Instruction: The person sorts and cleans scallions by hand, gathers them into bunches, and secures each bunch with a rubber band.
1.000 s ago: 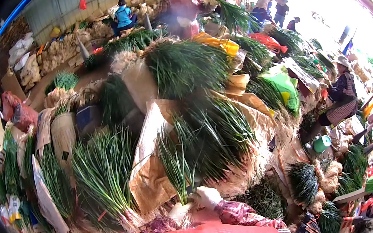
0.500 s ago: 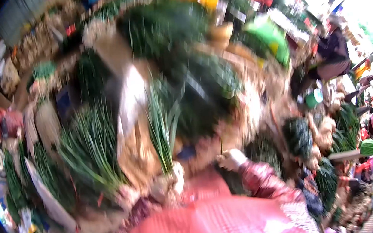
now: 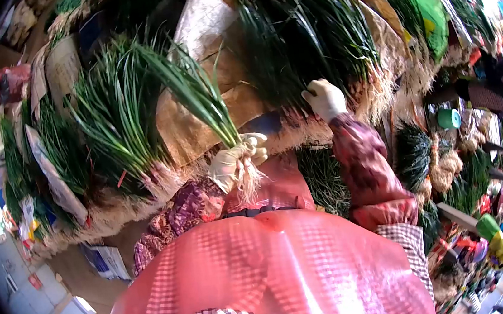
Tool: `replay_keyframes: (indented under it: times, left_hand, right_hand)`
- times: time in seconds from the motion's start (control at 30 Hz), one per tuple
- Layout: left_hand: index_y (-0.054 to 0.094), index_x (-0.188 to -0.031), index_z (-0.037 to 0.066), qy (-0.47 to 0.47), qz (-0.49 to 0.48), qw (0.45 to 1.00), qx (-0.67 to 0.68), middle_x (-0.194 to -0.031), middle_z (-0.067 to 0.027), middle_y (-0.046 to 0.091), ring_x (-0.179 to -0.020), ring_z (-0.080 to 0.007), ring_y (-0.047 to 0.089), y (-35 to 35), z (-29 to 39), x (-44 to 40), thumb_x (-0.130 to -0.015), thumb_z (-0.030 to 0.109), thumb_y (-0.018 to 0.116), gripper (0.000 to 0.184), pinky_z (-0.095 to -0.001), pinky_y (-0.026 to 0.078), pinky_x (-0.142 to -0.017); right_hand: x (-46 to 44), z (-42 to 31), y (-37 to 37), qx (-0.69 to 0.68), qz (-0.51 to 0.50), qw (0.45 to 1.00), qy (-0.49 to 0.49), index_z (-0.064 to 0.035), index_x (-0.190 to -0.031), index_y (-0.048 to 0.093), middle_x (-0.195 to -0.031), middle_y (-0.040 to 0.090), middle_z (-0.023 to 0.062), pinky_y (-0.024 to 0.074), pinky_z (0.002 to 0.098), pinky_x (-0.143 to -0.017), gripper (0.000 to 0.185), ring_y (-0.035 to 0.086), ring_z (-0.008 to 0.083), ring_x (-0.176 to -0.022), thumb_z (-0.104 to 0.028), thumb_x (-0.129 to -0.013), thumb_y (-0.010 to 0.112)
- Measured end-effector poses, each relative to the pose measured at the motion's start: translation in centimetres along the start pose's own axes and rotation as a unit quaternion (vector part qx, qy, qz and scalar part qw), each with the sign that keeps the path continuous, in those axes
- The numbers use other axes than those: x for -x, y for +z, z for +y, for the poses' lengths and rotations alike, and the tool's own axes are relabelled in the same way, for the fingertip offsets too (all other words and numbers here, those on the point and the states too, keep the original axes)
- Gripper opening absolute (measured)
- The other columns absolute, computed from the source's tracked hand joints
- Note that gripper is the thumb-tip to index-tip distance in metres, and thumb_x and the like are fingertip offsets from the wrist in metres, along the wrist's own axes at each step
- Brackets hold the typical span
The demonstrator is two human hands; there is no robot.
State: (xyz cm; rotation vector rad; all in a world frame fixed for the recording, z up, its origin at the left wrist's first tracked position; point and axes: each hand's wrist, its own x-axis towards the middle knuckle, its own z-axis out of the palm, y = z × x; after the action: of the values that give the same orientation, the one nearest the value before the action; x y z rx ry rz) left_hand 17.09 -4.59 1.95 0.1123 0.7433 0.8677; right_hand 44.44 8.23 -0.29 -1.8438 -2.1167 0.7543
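In the head view, my left hand (image 3: 225,165), in a cream glove, is closed around a small bunch of green onions (image 3: 197,101). Their leaves point up and to the left, and whitish roots hang below the fingers. My right hand (image 3: 326,101), gloved too, is farther forward at the root side of a big pile of green onions (image 3: 311,30). Its fingers are curled, and whatever they may hold is hidden. Left of the held bunch lies another heap of green onions (image 3: 113,105) with pinkish root ends.
Brown paper (image 3: 188,124) lies between the heaps. A green bag (image 3: 425,13) is at the back right. Dark green stalks (image 3: 323,179) lie below my right arm. Another person (image 3: 496,80) is at the right, near a green cup (image 3: 448,118). A pink apron (image 3: 265,268) covers my front.
The view has tilted and become sharper. My right hand has moved forward to the big pile; a thin stem seen at it before no longer shows. My left hand still holds its bunch, now leaning left.
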Motion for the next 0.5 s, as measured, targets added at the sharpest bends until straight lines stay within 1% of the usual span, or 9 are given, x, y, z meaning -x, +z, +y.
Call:
replay_keyframes:
  times: [0.03, 0.07, 0.1, 0.17, 0.2, 0.23, 0.3, 0.37, 0.5]
  left_hand:
    - [0.06, -0.109, -0.001, 0.0, 0.023, 1.0, 0.005, -0.088, -0.0044, 0.062, -0.087, -0.0192, 0.066, 1.1, 0.1, 0.4, -0.09, 0.008, 0.057, 0.022, -0.0319, 0.055, -0.085]
    - [0.061, -0.109, 0.001, 0.003, 0.084, 0.996, -0.04, -0.086, -0.004, 0.063, -0.09, -0.0182, 0.066, 2.4, 0.1, 0.5, -0.09, 0.012, 0.058, 0.022, -0.0247, 0.056, -0.073]
    - [0.064, -0.108, 0.003, -0.003, 0.066, 0.995, -0.076, -0.08, -0.0036, 0.062, -0.075, -0.0133, 0.064, 1.1, -0.7, -0.4, -0.09, 0.018, 0.062, 0.023, -0.0174, 0.05, -0.057]
    - [0.063, -0.112, 0.006, -0.055, 0.083, 0.982, -0.163, -0.075, 0.0014, 0.059, -0.056, -0.0032, 0.054, 0.6, -0.7, -0.5, -0.092, 0.017, 0.059, 0.023, -0.0148, 0.046, -0.048]
    - [0.065, -0.111, 0.009, -0.062, 0.141, 0.97, -0.187, -0.067, 0.0038, 0.056, -0.043, 0.0004, 0.04, 1.0, -1.5, -1.2, -0.091, 0.019, 0.061, 0.023, -0.0143, 0.03, -0.035]
    - [0.066, -0.106, 0.009, -0.041, 0.171, 0.962, -0.209, -0.063, 0.0034, 0.054, -0.042, -0.0008, 0.043, 1.9, -1.6, -1.5, -0.09, 0.021, 0.063, 0.02, -0.0157, 0.031, -0.034]
    - [0.067, -0.099, 0.009, -0.104, 0.182, 0.966, -0.15, -0.058, 0.004, 0.053, -0.038, -0.0028, 0.043, 3.7, -0.9, -0.7, -0.089, 0.023, 0.064, 0.018, -0.0169, 0.031, -0.034]
    - [0.066, -0.094, 0.009, -0.112, 0.157, 0.975, -0.107, -0.055, 0.0035, 0.053, -0.035, -0.0051, 0.043, 4.5, -1.3, -0.8, -0.09, 0.021, 0.063, 0.013, -0.0188, 0.033, -0.033]
    - [0.066, -0.093, 0.003, -0.103, 0.121, 0.987, -0.035, -0.065, -0.0021, 0.062, -0.046, -0.0072, 0.054, 3.2, -2.2, -1.7, -0.089, 0.019, 0.065, 0.016, -0.0194, 0.038, -0.037]
  right_hand:
    - [1.1, -1.0, -0.1, -0.124, -0.026, 0.991, 0.043, -0.0056, -0.091, 0.06, -0.071, 0.06, 0.0061, 0.0482, 0.03, -0.052, 0.017, 0.061, 0.0155, -0.061, -0.02, -0.086, 0.067]
    - [2.0, -1.5, 0.6, -0.258, -0.063, 0.956, 0.128, -0.0047, -0.09, 0.064, -0.07, 0.064, 0.0041, 0.049, 0.0291, -0.055, 0.021, 0.061, 0.0151, -0.057, -0.025, -0.085, 0.067]
    - [3.6, -3.0, 0.7, -0.394, -0.109, 0.899, 0.155, -0.0028, -0.087, 0.061, -0.07, 0.061, 0.0011, 0.047, 0.0243, -0.053, 0.02, 0.058, 0.0095, -0.057, -0.022, -0.088, 0.065]
    - [5.3, -5.6, 0.8, -0.511, -0.154, 0.826, 0.183, -0.0035, -0.084, 0.058, -0.068, 0.058, -0.0003, 0.0442, 0.0209, -0.052, 0.016, 0.055, 0.0065, -0.057, -0.017, -0.089, 0.064]
    - [5.7, -7.0, 0.5, -0.514, -0.153, 0.822, 0.192, -0.0043, -0.083, 0.057, -0.068, 0.058, -0.0004, 0.0428, 0.0208, -0.051, 0.016, 0.054, 0.006, -0.056, -0.017, -0.089, 0.065]
    - [5.9, -7.8, 0.3, -0.516, -0.151, 0.819, 0.201, -0.0052, -0.082, 0.056, -0.068, 0.058, -0.0005, 0.0415, 0.0207, -0.05, 0.015, 0.052, 0.0055, -0.054, -0.016, -0.088, 0.065]
    - [6.2, -7.5, 1.8, -0.548, -0.162, 0.798, 0.193, -0.0053, -0.081, 0.056, -0.063, 0.056, -0.0013, 0.0387, 0.0206, -0.047, 0.016, 0.049, 0.0056, -0.051, -0.016, -0.087, 0.066]
    - [6.3, -9.0, 1.8, -0.514, -0.18, 0.812, 0.209, -0.0057, -0.081, 0.056, -0.06, 0.055, -0.002, 0.0375, 0.0209, -0.044, 0.016, 0.048, 0.0057, -0.049, -0.015, -0.087, 0.067]
    - [6.6, -9.5, 2.2, -0.605, -0.164, 0.741, 0.24, -0.0058, -0.08, 0.056, -0.065, 0.057, -0.0004, 0.0419, 0.0224, -0.045, 0.017, 0.051, 0.007, -0.051, -0.015, -0.086, 0.068]
